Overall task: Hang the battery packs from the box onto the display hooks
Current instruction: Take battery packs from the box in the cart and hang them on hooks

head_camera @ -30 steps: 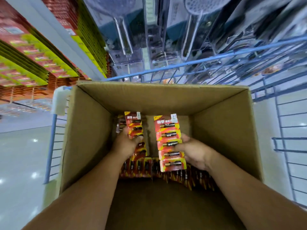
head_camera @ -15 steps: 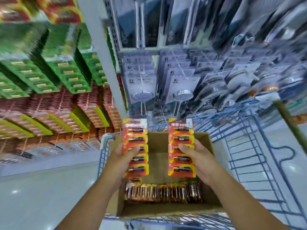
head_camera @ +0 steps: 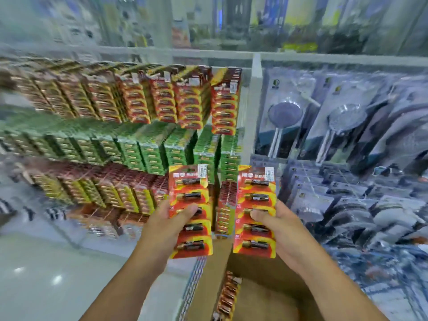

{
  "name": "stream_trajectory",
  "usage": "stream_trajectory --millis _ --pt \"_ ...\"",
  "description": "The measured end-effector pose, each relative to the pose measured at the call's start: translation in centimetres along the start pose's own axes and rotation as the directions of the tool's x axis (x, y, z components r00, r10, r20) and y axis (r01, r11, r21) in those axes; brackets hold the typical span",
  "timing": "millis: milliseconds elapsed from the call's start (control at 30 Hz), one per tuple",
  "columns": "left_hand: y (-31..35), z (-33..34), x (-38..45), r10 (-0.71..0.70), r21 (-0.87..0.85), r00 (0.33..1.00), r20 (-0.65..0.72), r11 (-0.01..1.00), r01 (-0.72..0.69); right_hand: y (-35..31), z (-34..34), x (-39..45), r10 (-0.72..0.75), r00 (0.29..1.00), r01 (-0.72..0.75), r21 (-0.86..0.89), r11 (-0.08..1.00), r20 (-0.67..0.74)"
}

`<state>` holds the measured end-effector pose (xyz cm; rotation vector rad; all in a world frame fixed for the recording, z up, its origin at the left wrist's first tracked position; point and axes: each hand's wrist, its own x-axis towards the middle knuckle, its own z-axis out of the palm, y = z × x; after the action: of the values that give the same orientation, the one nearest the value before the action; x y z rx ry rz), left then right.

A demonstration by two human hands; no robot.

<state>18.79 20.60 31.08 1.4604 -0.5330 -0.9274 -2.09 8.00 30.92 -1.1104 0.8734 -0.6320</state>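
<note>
Left hand [head_camera: 171, 220] pinches one red battery pack strip [head_camera: 191, 212], thumb across the front, fingers behind. Right hand [head_camera: 278, 225] grips a second red strip [head_camera: 256, 213] the same way. Both strips are held upright, side by side but apart, raised in front of the display, not yet on any hook.

Progress: looks like mid-task. Display rows [head_camera: 148, 98] of red, green and red-yellow packs are already dense; can't tell which hook is the target, hooks themselves are hidden or blurred. The cardboard box [head_camera: 261, 269] below the hands has more packs [head_camera: 228, 295] along its wall, so more hanging is left after these two.

Surroundings: store aisle, glossy pale floor [head_camera: 46, 274] at left, packaged shower heads [head_camera: 284, 117] hanging at right, white shelf rail across the top. Heavy motion blur.
</note>
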Motion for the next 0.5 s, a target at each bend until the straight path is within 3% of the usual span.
stream_trajectory --millis 233,500 --pt "4.0 -9.1 -5.0 0.113 0.010 0.972 -0.204 0.993 -0.114 -2.0 9.6 0.0 -0.037 0.974 0.056 -0.081 0.995 0.223" --pt "6.9 -21.9 -6.9 0.214 0.022 0.922 -0.323 0.976 -0.219 -2.0 24.2 0.2 -0.089 0.943 0.137 -0.132 0.982 0.320"
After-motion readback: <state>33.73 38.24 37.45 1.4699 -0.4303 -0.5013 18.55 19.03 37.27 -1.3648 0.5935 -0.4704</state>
